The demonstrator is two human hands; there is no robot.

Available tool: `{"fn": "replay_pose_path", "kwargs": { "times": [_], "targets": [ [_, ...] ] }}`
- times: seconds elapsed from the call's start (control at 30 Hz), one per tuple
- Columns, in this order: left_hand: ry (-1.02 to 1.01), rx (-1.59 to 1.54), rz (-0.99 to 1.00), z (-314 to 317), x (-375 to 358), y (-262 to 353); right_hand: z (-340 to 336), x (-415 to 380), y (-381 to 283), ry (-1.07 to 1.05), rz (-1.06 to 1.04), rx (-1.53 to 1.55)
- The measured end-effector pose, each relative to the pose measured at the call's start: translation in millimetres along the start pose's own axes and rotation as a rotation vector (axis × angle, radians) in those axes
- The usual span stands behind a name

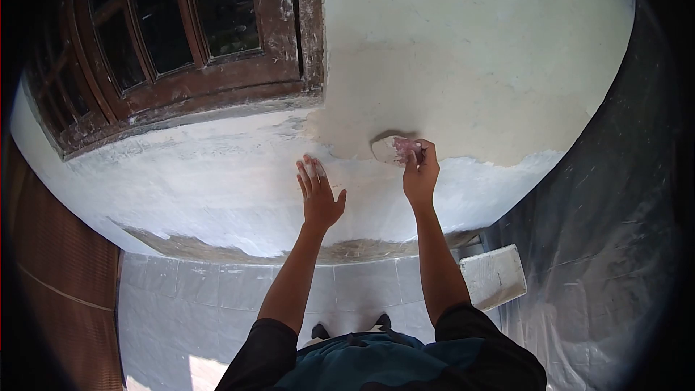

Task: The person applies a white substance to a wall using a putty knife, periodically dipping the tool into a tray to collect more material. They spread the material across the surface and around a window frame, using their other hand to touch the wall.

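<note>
My right hand (pixel 421 174) is closed on a small flat hand tool (pixel 393 150), off-white with a worn reddish patch. The tool lies close against the wall (pixel 405 94), casting a shadow on it, at the border between a beige upper coat and a bright white lower band. To its left, my left hand (pixel 319 198) is open, thumb out and fingers stretched upward over the white band (pixel 217 181). White residue coats its fingertips.
A brown wooden window (pixel 279 69) with glass panes takes up the upper left. On the grey tiled floor (pixel 217 289) stands a white-smeared rectangular container (pixel 494 277), right of my arm. Clear plastic sheeting (pixel 579 297) hangs at the right; a brown woven screen (pixel 61 253) is at left.
</note>
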State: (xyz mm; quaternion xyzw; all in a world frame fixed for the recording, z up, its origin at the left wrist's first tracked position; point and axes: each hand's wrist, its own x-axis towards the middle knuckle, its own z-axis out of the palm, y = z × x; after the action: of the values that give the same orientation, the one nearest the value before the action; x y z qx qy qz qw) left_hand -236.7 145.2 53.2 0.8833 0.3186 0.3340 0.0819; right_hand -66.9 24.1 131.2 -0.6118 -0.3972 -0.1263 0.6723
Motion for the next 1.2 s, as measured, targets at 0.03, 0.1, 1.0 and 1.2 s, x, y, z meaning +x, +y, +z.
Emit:
{"fn": "replay_pose_path", "kwargs": {
  "times": [0.03,0.1,1.0,1.2],
  "targets": [
    [0.013,0.003,-0.002,1,1,1,6,-2,-7,-0.082,-0.045,-0.095],
    [0.026,0.004,-0.001,2,1,3,14,0,4,-0.104,-0.020,-0.078],
    [0.012,0.039,0.045,8,-2,-5,5,-19,12,0.015,0.076,-0.019],
    [-0.006,0.033,0.044,4,-1,-9,3,-12,21,0.260,0.216,0.303]
  ]
}}
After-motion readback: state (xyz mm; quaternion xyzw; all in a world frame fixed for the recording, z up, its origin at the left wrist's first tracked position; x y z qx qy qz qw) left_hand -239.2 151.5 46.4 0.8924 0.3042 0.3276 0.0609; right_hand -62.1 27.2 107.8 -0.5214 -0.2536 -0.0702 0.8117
